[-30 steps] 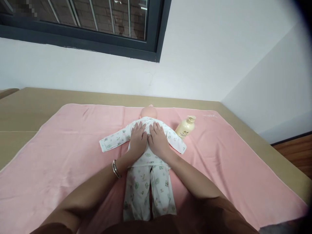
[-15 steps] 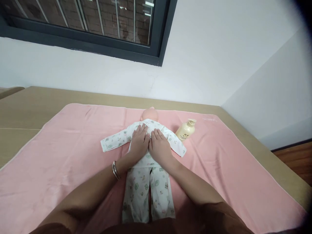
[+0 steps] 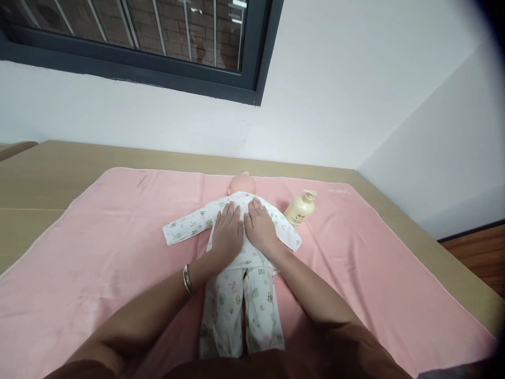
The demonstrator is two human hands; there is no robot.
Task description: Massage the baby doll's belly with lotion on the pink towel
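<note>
A baby doll lies on a pink mat, its bare head pointing away from me. It wears a white printed top with the sleeves spread to both sides, and matching printed trousers. My left hand rests flat on the left side of the doll's upper body, fingers stretched out. On the right side of it my right hand lies flat too, fingers stretched and close together. The two hands are a little apart. Neither one grips anything. The doll's hands and feet do not show.
A cream pump bottle stands beside the doll's right-hand sleeve. The pink mat covers much of the wooden table. Behind it rise a white wall and a dark-framed window with bars.
My right hand has slid slightly up and outward on the doll's top, widening the space between my hands. My left hand has barely shifted.
</note>
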